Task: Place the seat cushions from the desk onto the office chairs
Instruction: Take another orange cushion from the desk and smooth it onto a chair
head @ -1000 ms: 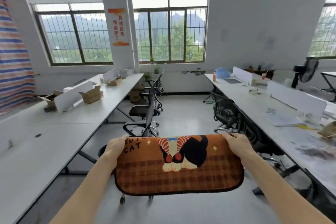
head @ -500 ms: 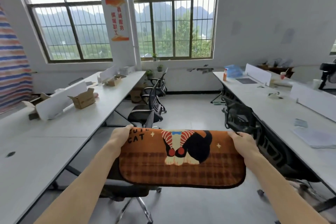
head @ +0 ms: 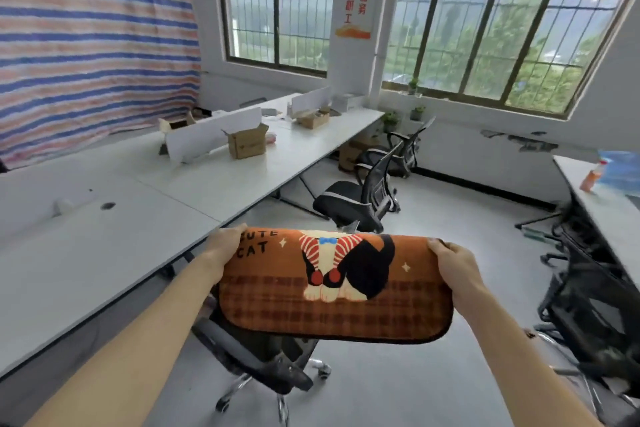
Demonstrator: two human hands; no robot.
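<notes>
Count: one seat cushion [head: 336, 282]; two hands, left [head: 225, 246] and right [head: 453, 267]; cardboard boxes on left table [head: 145, 198]: three; office chairs, centre frame: three.

aisle floor [head: 450, 236]: open | left: desk [head: 121, 236] | below: chair [head: 263, 364]

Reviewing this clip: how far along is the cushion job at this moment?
Done: nothing visibly; the chair by the left desk has a bare seat. In hand: the left hand and right hand hold the orange cat cushion by its far corners above the nearest chair. Left: setting it on that seat. No other cushions are visible on the left desk.
</notes>
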